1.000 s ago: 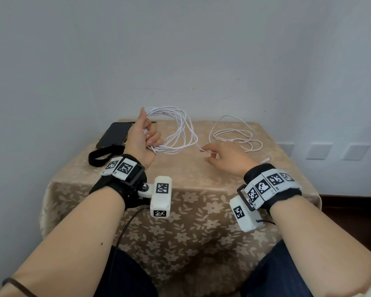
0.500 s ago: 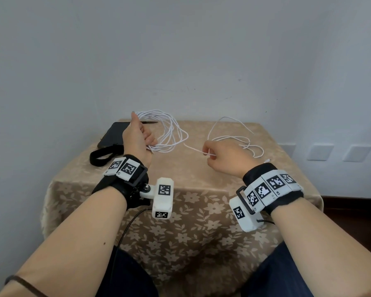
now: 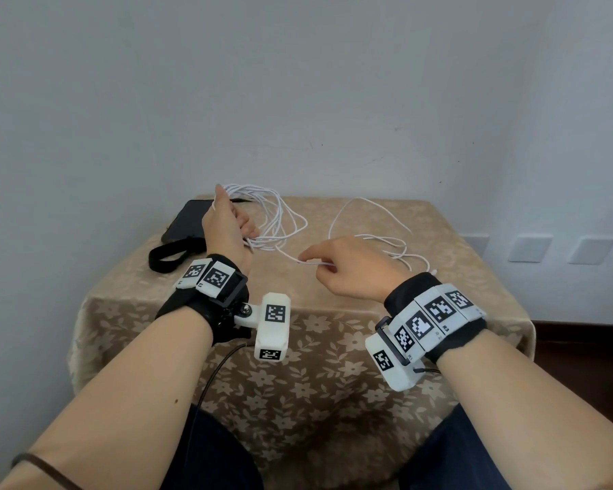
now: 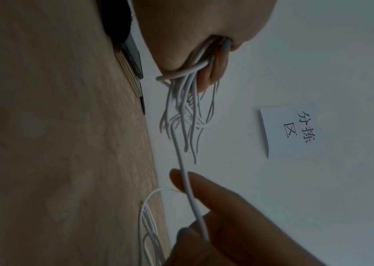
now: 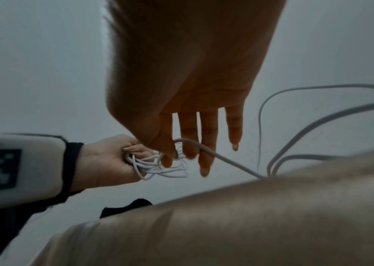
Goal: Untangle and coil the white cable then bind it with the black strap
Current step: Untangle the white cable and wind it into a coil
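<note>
left hand (image 3: 227,224) is clenched round a bundle of finished loops of the white cable (image 3: 280,221), raised near the counter's (image 3: 475,277) far left corner. right hand (image 3: 351,267) pinches a single run of the same cable between thumb and forefinger, its other fingers (image 5: 233,129) straight; the run spans from the bundle to this pinch. uncoiled slack lies in loose curves toward the far right edge. the black strap (image 3: 167,252) lies flat at the left edge, just beside a dark flat case (image 3: 188,221), untouched. judgement: cable is light, thin, limp and springy; loops will splay if the grip loosens. best held at the gathered crossing, feeding slack lightly through the fingertips. coiling is roughly half complete.
</note>
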